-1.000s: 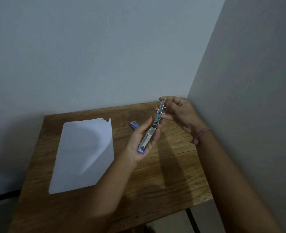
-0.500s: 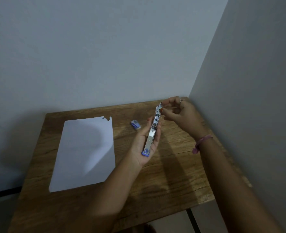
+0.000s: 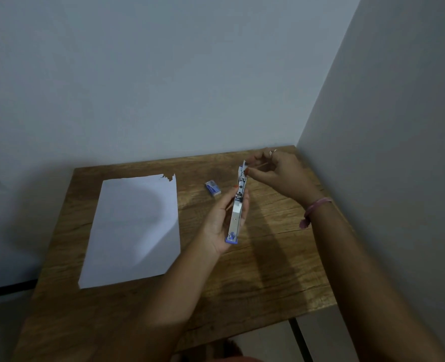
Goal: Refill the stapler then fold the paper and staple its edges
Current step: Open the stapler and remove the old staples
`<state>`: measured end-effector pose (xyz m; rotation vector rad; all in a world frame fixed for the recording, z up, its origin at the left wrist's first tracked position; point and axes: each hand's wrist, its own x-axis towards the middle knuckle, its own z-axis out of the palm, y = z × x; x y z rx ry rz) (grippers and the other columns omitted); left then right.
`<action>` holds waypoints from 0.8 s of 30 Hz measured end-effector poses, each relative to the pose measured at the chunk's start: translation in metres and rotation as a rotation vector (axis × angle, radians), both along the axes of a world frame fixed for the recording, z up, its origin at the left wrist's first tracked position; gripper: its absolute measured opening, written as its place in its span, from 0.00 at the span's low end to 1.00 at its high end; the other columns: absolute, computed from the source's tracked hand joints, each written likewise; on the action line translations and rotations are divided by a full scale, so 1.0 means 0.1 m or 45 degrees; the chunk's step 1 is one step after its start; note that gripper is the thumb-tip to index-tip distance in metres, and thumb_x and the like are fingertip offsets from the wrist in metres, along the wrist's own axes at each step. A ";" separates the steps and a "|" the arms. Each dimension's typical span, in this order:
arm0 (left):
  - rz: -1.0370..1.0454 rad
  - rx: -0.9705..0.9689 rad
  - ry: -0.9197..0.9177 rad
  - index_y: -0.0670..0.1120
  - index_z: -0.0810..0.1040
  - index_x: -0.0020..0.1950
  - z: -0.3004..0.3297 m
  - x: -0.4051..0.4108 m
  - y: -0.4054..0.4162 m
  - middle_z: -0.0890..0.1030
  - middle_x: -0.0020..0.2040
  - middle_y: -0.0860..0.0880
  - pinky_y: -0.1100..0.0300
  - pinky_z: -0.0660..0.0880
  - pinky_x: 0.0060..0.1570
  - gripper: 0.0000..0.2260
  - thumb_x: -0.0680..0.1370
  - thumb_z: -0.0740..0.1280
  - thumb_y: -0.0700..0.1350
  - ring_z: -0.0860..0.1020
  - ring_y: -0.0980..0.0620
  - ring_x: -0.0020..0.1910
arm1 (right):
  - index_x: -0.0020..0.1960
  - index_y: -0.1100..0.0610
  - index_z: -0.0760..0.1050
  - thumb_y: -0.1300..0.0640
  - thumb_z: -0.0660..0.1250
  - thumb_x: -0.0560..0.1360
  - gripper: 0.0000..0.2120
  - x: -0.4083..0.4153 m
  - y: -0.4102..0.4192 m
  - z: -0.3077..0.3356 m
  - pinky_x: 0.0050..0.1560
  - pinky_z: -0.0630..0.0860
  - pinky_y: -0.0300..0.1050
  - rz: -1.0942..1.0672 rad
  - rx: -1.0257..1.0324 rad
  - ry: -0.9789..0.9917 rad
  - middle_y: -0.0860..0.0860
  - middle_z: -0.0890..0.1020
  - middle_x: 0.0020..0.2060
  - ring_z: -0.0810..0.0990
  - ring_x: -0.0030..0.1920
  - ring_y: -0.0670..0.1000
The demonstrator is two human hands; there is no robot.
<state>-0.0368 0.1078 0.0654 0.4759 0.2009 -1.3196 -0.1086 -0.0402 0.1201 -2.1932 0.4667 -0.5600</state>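
while the left hand [image 3: 222,220] curls its fingers round the lower half of the stapler [image 3: 238,205], the tool hangs above the wooden bench [image 3: 268,270], opened out long and thin, with its blue end toward 6 o'clock and its metal end toward 12 o'clock. the right hand [image 3: 279,176] sits at 1 o'clock from the left one; its thumb and fingertips pinch at the stapler's far metal end, so this grip is closed on the stapler too. whether a strip of staples lies between those fingertips is too small to tell. a ring [image 3: 272,152] shows on one right finger and a pink band [image 3: 314,209] circles the right wrist.

the paper [image 3: 135,231] lies flat and unfolded on the bench at 9 o'clock from the stapler, well apart from both hands, its far right corner torn. a small blue staple box [image 3: 213,188] rests on the bench between the paper and the stapler, at 11 o'clock from the left hand, touching neither. pale walls [image 3: 190,74] meet in a corner at the bench's far right.
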 end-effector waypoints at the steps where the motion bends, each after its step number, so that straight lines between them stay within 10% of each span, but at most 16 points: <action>1: 0.003 0.007 -0.004 0.36 0.85 0.46 -0.01 0.00 0.00 0.84 0.42 0.41 0.62 0.81 0.32 0.09 0.72 0.72 0.41 0.84 0.51 0.36 | 0.49 0.50 0.79 0.57 0.73 0.72 0.07 0.01 -0.01 0.00 0.44 0.75 0.28 0.002 -0.025 0.021 0.44 0.84 0.43 0.82 0.43 0.38; 13: 0.058 0.162 -0.116 0.37 0.86 0.37 -0.06 -0.05 -0.03 0.84 0.37 0.43 0.63 0.81 0.35 0.11 0.75 0.69 0.40 0.83 0.53 0.32 | 0.42 0.58 0.80 0.59 0.69 0.73 0.03 0.10 0.03 -0.13 0.36 0.70 0.27 -0.023 -0.107 0.182 0.46 0.80 0.36 0.76 0.35 0.42; 24: 0.128 0.276 -0.063 0.36 0.80 0.47 -0.10 -0.07 -0.02 0.83 0.36 0.42 0.63 0.81 0.32 0.06 0.76 0.69 0.40 0.83 0.52 0.31 | 0.36 0.57 0.79 0.63 0.69 0.73 0.07 0.07 0.12 -0.15 0.36 0.70 0.30 0.064 0.043 0.204 0.46 0.80 0.32 0.76 0.32 0.38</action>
